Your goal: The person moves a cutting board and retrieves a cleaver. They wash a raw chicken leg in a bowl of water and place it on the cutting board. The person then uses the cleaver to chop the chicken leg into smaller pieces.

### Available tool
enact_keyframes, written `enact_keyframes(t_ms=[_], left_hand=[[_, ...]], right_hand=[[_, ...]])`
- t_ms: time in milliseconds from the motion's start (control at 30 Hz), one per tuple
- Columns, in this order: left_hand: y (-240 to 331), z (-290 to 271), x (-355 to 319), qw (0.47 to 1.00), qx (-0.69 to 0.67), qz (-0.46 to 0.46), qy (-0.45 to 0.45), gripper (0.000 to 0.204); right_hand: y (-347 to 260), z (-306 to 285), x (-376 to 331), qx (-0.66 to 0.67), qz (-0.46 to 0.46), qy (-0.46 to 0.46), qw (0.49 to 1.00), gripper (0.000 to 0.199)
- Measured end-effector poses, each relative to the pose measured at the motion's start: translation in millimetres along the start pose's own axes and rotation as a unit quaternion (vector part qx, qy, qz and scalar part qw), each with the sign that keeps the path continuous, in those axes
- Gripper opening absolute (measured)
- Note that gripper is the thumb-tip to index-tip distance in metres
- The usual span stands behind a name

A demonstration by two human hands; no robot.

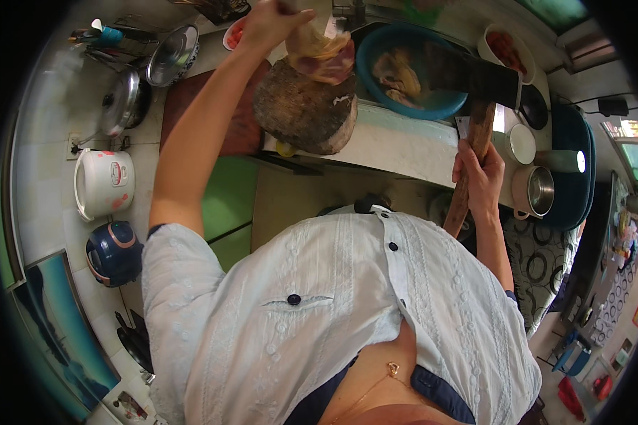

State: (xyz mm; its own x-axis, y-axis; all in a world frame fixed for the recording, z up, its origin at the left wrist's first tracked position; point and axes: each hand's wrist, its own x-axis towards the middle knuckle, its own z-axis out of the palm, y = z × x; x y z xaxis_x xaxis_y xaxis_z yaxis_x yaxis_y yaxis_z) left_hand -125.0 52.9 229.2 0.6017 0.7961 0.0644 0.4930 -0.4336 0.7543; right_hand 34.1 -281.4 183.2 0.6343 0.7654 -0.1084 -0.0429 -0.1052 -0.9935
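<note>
At the top of the head view, my left hand (pixel 280 23) is closed on a piece of raw poultry (pixel 322 55) with yellowish skin and dark red flesh. The meat hangs at the far side of a thick round wooden chopping block (pixel 301 110); whether it rests on the wood I cannot tell. My right hand (pixel 482 173) is wrapped round the wooden handle of an axe (pixel 483 131). Its dark, blurred head is raised in front of the right part of a blue basin (pixel 432 113). More raw poultry (pixel 397 74) lies in that basin.
A dark red board (pixel 216 131) lies left of the block. Bowls of red food (pixel 509 49) stand beyond the basin and behind my left arm. A mug (pixel 532 191) and white bowl (pixel 522 144) sit at right; a white rice cooker (pixel 110 180) and lidded pan (pixel 124 103) at left.
</note>
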Motion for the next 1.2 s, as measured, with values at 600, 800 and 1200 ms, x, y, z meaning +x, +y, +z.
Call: enact_keyframes(t_ms=[600, 800, 1200], left_hand=[[-103, 29, -135, 0.994, 0.008, -0.022, 0.106, 0.031], [-113, 35, -135, 0.987, 0.039, 0.038, 0.154, 0.037], [-126, 36, -135, 0.958, 0.073, 0.115, 0.254, 0.024]], right_hand=[[-32, 101, 46, -0.236, -0.040, -0.234, 0.942, 0.024], [-27, 100, 67, -0.421, -0.143, -0.223, 0.867, 0.028], [-77, 123, 41, -0.296, -0.160, -0.179, 0.924, 0.020]])
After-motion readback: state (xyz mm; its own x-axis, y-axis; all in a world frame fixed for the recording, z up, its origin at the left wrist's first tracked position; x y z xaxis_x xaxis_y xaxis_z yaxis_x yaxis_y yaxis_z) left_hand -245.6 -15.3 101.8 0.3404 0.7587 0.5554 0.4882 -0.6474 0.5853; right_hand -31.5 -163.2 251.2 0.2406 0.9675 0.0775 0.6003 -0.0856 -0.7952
